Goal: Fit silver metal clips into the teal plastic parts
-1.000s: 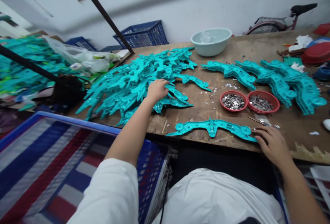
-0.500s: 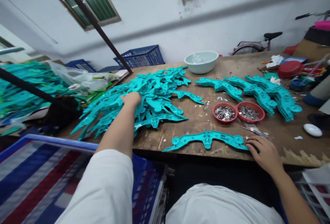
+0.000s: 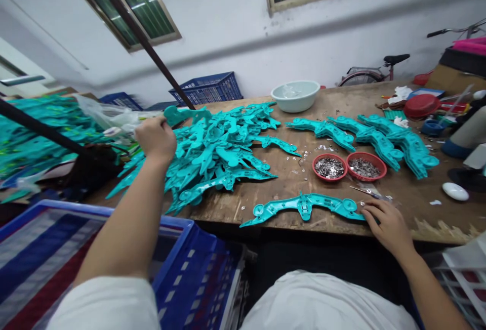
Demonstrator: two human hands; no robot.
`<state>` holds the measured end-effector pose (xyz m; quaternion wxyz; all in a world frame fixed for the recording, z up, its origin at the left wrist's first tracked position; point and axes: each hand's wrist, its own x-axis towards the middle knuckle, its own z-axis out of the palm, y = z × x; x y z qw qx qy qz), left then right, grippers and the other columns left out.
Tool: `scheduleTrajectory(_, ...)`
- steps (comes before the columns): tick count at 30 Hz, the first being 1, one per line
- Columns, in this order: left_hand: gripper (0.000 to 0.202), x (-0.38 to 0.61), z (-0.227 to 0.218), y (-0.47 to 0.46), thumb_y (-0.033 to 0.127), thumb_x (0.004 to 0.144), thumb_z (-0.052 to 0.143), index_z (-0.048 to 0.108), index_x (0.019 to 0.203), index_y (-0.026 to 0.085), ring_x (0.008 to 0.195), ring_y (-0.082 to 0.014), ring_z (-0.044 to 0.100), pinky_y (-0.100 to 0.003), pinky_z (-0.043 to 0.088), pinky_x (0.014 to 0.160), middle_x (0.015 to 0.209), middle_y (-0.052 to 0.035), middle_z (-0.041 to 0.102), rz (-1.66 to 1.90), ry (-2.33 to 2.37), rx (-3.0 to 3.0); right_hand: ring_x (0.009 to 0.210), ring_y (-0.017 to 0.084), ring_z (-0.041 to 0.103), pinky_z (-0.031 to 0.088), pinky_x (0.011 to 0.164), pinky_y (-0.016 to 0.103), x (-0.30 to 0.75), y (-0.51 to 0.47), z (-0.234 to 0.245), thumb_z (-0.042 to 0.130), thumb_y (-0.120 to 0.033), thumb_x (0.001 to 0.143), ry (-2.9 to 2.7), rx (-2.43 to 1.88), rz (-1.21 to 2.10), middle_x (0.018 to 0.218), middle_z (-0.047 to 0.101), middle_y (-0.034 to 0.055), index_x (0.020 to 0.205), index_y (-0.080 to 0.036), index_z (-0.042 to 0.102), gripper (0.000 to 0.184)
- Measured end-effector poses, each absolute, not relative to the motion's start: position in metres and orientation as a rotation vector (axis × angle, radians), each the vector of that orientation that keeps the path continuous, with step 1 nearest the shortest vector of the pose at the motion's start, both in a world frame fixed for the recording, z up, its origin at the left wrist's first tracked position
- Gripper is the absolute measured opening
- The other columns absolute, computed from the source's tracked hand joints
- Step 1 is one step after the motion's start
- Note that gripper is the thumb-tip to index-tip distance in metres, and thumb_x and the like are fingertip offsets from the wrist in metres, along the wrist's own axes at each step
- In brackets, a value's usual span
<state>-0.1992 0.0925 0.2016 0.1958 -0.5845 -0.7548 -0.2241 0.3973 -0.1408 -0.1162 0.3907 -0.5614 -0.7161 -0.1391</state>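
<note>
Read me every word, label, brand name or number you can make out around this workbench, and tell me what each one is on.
No word, brand or number can be read anywhere in this view.
The small marks on the plastic bag are too blurred to read.
The teal plastic frame shows no legible marking at this size.

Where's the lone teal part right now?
In the head view, the part lies along the wooden table's near edge, touching the right hand, below the red bowls.
</note>
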Motion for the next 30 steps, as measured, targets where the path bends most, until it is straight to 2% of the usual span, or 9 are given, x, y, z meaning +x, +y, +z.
scheduleTrajectory(5, 0.034, -0.188, 0.203, 0.038, 0.015, 0.104, 0.063, 0.086, 0.130, 0.010, 0.138, -0.0305, 0.081, -0.045, 0.058, 0.127, 0.139, -0.0156, 0.089, -1.075, -1.925, -1.447, 0.105, 0.029, 0.083, 0.066, 0.098, 0.048, 0.371, -0.133, -0.093, 0.064, -0.036, 0.121, -1.637, -1.290, -0.280, 0.114, 0.086, 0.0088, 0.105, -0.026, 0.086, 0.029)
scheduleTrajectory(8, 0.019, -0.163, 0.208, 0.019, 0.007, 0.093, 0.076, 0.089, 0.107, 0.010, 0.090, -0.0230, 0.086, -0.033, 0.066, 0.088, 0.088, -0.0038, 0.085, -1.711, -1.876, -1.421, 0.121, 0.031, 0.080, 0.063, 0.109, 0.052, 0.341, -0.120, -0.059, 0.070, -0.039, 0.120, -1.658, -1.214, -0.234, 0.131, 0.083, 0.0114, 0.125, -0.028, 0.083, 0.018)
scheduleTrajectory(10, 0.018, -0.142, 0.208, 0.013, 0.001, 0.087, 0.075, 0.087, 0.096, 0.011, 0.064, -0.0158, 0.074, -0.026, 0.056, 0.067, 0.069, 0.0046, 0.072, -2.070, -1.919, -1.495, 0.140, 0.038, 0.075, 0.059, 0.122, 0.060, 0.321, -0.108, -0.035, 0.076, -0.044, 0.117, -1.671, -1.164, -0.276, 0.151, 0.077, 0.0165, 0.153, -0.030, 0.074, 0.040)
scheduleTrajectory(12, 0.016, -0.124, 0.202, 0.009, 0.000, 0.082, 0.074, 0.083, 0.087, 0.012, 0.053, -0.0118, 0.064, -0.024, 0.051, 0.058, 0.063, 0.0073, 0.066, -2.211, -1.957, -1.545, 0.163, 0.047, 0.061, 0.050, 0.133, 0.072, 0.305, -0.092, -0.015, 0.084, -0.052, 0.112, -1.678, -1.155, -0.388, 0.177, 0.061, 0.0225, 0.182, -0.033, 0.050, 0.080)
scheduleTrajectory(15, 0.011, -0.107, 0.179, -0.003, 0.007, 0.076, 0.074, 0.079, 0.081, 0.015, 0.048, -0.0100, 0.057, -0.025, 0.053, 0.054, 0.064, 0.0066, 0.066, -2.319, -2.005, -1.567, 0.179, 0.057, 0.039, 0.041, 0.136, 0.084, 0.294, -0.066, 0.000, 0.089, -0.058, 0.106, -1.709, -1.245, -0.530, 0.196, 0.033, 0.0243, 0.194, -0.039, 0.026, 0.110)
scheduleTrajectory(20, 0.025, -0.098, 0.110, -0.026, 0.032, 0.058, 0.087, 0.073, 0.075, 0.022, 0.052, -0.0117, 0.062, -0.030, 0.065, 0.061, 0.067, 0.0060, 0.067, -2.662, -2.166, -1.522, 0.157, 0.047, 0.065, 0.061, 0.125, 0.070, 0.325, -0.046, 0.007, 0.075, -0.046, 0.113, -1.774, -1.352, -0.369, 0.179, 0.056, 0.0224, 0.186, -0.036, 0.047, 0.079)
scheduleTrajectory(24, 0.039, -0.084, 0.051, -0.034, 0.042, 0.045, 0.089, 0.072, 0.073, 0.022, 0.056, -0.0160, 0.066, -0.031, 0.062, 0.058, 0.065, 0.0020, 0.067, -2.737, -2.334, -1.515, 0.151, 0.042, 0.070, 0.064, 0.126, 0.064, 0.364, -0.059, 0.002, 0.073, -0.043, 0.111, -1.854, -1.438, -0.040, 0.169, 0.062, 0.0181, 0.181, -0.034, 0.057, 0.073)
scheduleTrajectory(27, 0.044, -0.072, 0.018, -0.037, 0.051, 0.045, 0.086, 0.071, 0.075, 0.023, 0.062, -0.0184, 0.070, -0.034, 0.066, 0.064, 0.068, -0.0007, 0.070, -2.695, -2.435, -1.547, 0.127, 0.033, 0.079, 0.071, 0.113, 0.054, 0.380, -0.072, -0.013, 0.071, -0.034, 0.105, -1.938, -1.523, 0.272, 0.160, 0.065, 0.0162, 0.178, -0.032, 0.063, 0.074)
scheduleTrajectory(30, 0.048, -0.066, -0.004, -0.039, 0.060, 0.049, 0.084, 0.073, 0.078, 0.023, 0.063, -0.0219, 0.072, -0.039, 0.067, 0.065, 0.072, -0.0047, 0.074, -2.520, -2.550, -1.670, 0.120, 0.031, 0.080, 0.073, 0.109, 0.052, 0.387, -0.083, -0.030, 0.076, -0.029, 0.096, -1.923, -1.624, 0.451, 0.158, 0.065, 0.0156, 0.179, -0.031, 0.062, 0.084)
